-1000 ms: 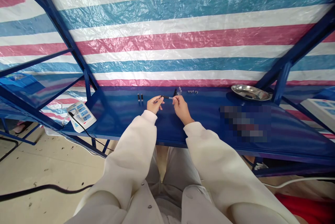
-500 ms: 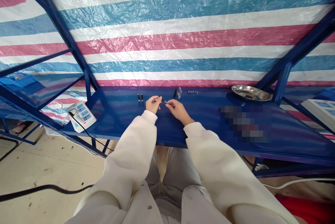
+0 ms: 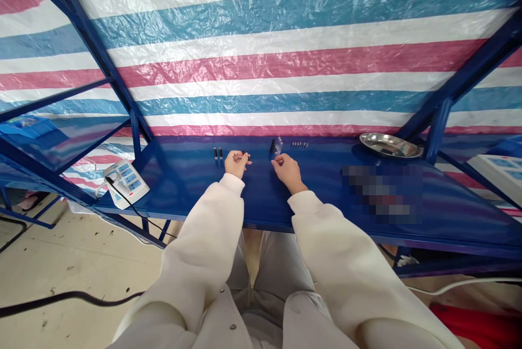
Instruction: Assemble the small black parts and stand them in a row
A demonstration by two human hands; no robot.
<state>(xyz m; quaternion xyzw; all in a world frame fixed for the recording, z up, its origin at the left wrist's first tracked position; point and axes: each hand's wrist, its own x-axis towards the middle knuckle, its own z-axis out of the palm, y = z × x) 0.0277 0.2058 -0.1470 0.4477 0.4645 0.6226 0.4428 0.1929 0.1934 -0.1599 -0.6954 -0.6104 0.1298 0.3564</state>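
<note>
My left hand (image 3: 236, 164) is closed around a small black cylindrical piece (image 3: 244, 152), most of it hidden by the fingers. To its left, two black tubes with light lower ends (image 3: 218, 153) stand side by side on the blue table (image 3: 196, 186). My right hand (image 3: 289, 170) has its thumb and fingers drawn together, just in front of some small clear plastic parts (image 3: 278, 145); what it holds, if anything, is too small to make out. Small black parts (image 3: 272, 146) lie beside the clear ones. Farther right is a row of several small shiny metal pieces (image 3: 299, 145).
A round steel dish (image 3: 389, 145) sits at the back right, with a blurred patch (image 3: 379, 194) in front of it. A white power strip (image 3: 127, 183) with a black cable is at the left edge. Blue frame posts (image 3: 134, 126) and a striped sheet (image 3: 269, 82) bound the table.
My hands were together at the black piece and are now apart. The right hand has moved right to the clear plastic parts; the left still holds the black piece, drawn slightly left.
</note>
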